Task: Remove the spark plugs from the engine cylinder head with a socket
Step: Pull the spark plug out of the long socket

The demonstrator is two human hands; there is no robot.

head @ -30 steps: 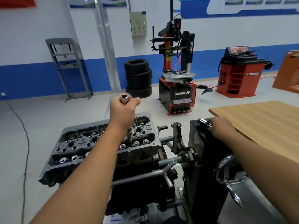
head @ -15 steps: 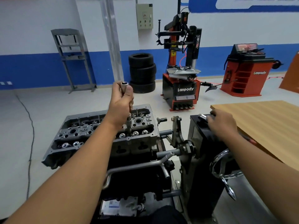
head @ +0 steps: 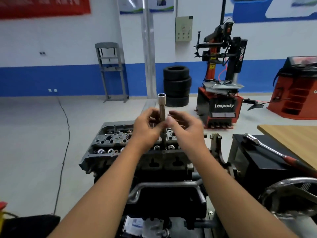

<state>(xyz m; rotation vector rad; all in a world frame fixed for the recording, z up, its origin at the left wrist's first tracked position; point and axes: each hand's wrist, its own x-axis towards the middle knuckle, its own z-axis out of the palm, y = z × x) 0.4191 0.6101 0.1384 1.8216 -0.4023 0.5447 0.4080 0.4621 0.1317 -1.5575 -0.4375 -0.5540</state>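
Centre of frame, item one: long socket (head: 162,117), upright, its lower end down in a plug well of the cylinder head (head: 109,143). Our left hand (head: 145,129) pinches its shaft; our right hand (head: 184,127) sits just beside it, fingers loosely curled, its grip on the shaft uncertain (blur hides contact). Item two: ratchet handle (head: 267,150), right of frame, lying on the black box (head: 253,162), unused. We judge hand-spinning is the step: keep the socket plumb, roll it between fingertips, lift straight so the plug stays seated.
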